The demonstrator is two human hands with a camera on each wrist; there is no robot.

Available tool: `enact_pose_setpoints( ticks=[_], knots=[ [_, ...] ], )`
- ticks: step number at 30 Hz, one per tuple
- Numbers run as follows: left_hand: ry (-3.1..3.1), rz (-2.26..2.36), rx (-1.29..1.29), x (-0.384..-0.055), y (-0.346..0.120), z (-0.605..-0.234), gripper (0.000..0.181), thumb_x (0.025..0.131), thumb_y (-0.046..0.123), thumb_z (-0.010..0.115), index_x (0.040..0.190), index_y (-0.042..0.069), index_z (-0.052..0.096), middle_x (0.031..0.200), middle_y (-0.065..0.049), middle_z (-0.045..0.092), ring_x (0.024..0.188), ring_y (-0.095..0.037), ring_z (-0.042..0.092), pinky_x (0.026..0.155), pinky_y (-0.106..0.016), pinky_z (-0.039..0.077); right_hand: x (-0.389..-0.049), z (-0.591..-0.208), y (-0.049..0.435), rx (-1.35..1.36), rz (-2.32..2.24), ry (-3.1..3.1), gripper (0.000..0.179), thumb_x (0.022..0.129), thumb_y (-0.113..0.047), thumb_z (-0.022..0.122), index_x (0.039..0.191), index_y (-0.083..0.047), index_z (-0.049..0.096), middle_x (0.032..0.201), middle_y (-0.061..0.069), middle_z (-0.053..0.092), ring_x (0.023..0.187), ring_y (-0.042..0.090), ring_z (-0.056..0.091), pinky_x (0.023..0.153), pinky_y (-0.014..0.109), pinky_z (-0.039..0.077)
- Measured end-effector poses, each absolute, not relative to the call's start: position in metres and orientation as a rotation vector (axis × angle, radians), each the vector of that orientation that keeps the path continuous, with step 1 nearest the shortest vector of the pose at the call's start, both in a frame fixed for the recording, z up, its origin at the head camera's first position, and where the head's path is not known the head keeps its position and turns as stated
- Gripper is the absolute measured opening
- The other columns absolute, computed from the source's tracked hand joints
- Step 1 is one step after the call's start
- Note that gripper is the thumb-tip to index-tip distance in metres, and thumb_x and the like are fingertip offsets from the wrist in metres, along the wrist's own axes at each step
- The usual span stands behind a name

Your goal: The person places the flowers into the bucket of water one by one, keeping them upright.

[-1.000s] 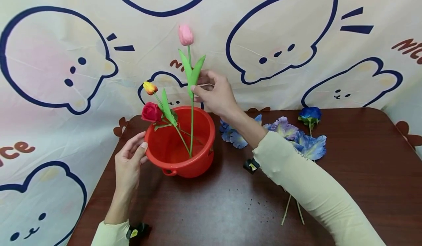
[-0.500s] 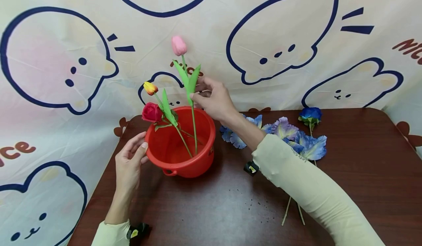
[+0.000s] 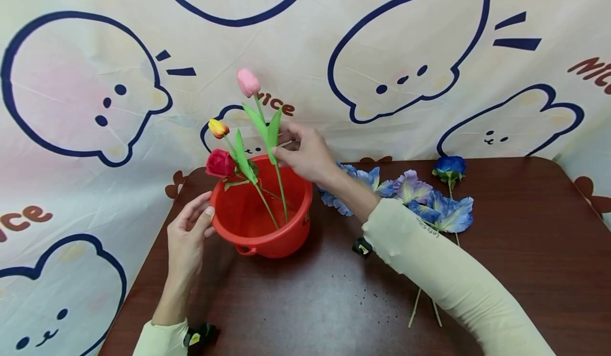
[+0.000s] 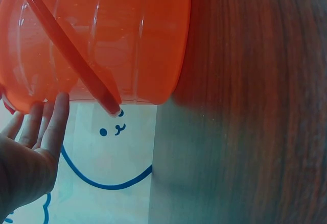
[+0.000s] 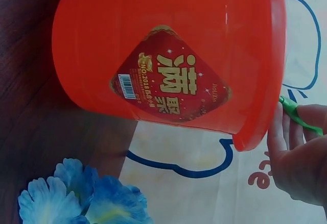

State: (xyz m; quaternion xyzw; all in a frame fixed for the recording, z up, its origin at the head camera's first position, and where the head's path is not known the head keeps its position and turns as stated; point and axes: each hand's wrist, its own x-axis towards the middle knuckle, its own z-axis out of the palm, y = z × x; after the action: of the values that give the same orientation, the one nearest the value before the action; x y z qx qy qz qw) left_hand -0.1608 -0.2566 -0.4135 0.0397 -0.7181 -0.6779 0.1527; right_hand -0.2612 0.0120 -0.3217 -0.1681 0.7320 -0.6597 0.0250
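My right hand (image 3: 307,153) pinches an artificial pink tulip (image 3: 248,83) by the stem and leaves, just over the back rim of a red plastic bucket (image 3: 286,242). The stem's lower end reaches down into the bucket, and the bloom leans left. Against the bucket's left rim rest the fingers of my left hand (image 3: 187,236), which look fairly straight in the left wrist view. A red rose (image 3: 220,163) and a yellow-orange tulip (image 3: 218,128) stand in the bucket, leaning left. In the right wrist view, green leaf (image 5: 301,118) shows at the right fingertips.
Blue and purple artificial flowers (image 3: 448,210) lie on the brown table (image 3: 525,239) to the right, beside a blue rose (image 3: 450,169). Small dark crumbs (image 3: 377,295) dot the table in front. A cartoon-printed cloth (image 3: 296,6) hangs right behind it.
The pink tulip has come down and tilted to the left, its stem end shifting slightly right inside the bucket. My right hand has lowered with it. The left hand stays at the rim.
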Motion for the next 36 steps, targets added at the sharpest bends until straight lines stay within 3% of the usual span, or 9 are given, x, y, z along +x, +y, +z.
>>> enact_pose_setpoints(
  ticks=[4,10,18,30,36],
  knots=[
    [-2.061,-1.953,0.121,-0.161,-0.257,-0.413,0.039,0.106,0.012,0.067,0.144,0.003,0.066,0.115,0.0,0.076,0.097,-0.009,0.079,0.078,-0.024,0.066,-0.262,-0.325,0.009,-0.493,-2.025,2.245,0.038,0.1,0.001,0.072,0.138,-0.005,0.068,0.113,0.018,0.073,0.097,0.027,0.076,0.09,0.054,0.067],
    [-2.063,-1.957,0.126,-0.161,-0.257,-0.414,0.039,0.106,0.013,0.068,0.144,0.004,0.066,0.116,0.0,0.076,0.097,-0.009,0.079,0.078,-0.025,0.066,-0.265,-0.329,0.004,-0.48,-2.005,2.23,0.045,0.101,0.0,0.071,0.144,-0.007,0.065,0.116,0.018,0.073,0.1,0.027,0.076,0.088,0.051,0.068],
    [-2.055,-1.969,0.106,-0.161,-0.258,-0.415,0.039,0.106,0.012,0.067,0.144,0.003,0.065,0.115,-0.001,0.075,0.096,-0.009,0.079,0.078,-0.025,0.066,-0.27,-0.333,-0.005,-0.535,-1.932,2.265,0.035,0.102,-0.001,0.07,0.136,-0.008,0.069,0.116,0.017,0.075,0.099,0.027,0.076,0.077,0.037,0.07],
    [-2.049,-1.958,0.089,-0.162,-0.258,-0.415,0.039,0.106,0.01,0.067,0.144,0.002,0.065,0.115,0.0,0.076,0.098,-0.01,0.079,0.078,-0.025,0.066,-0.274,-0.335,-0.024,-0.614,-1.832,2.307,0.03,0.102,0.001,0.068,0.132,0.001,0.068,0.12,0.022,0.073,0.099,0.03,0.076,0.086,0.048,0.068],
    [-2.059,-1.952,0.106,-0.161,-0.258,-0.415,0.039,0.106,0.012,0.067,0.144,0.004,0.065,0.116,0.0,0.076,0.098,-0.009,0.079,0.078,-0.025,0.066,-0.271,-0.339,-0.032,-0.648,-1.808,2.265,0.03,0.101,0.005,0.067,0.131,0.004,0.068,0.117,0.023,0.074,0.094,0.028,0.074,0.085,0.049,0.068]
  ],
)
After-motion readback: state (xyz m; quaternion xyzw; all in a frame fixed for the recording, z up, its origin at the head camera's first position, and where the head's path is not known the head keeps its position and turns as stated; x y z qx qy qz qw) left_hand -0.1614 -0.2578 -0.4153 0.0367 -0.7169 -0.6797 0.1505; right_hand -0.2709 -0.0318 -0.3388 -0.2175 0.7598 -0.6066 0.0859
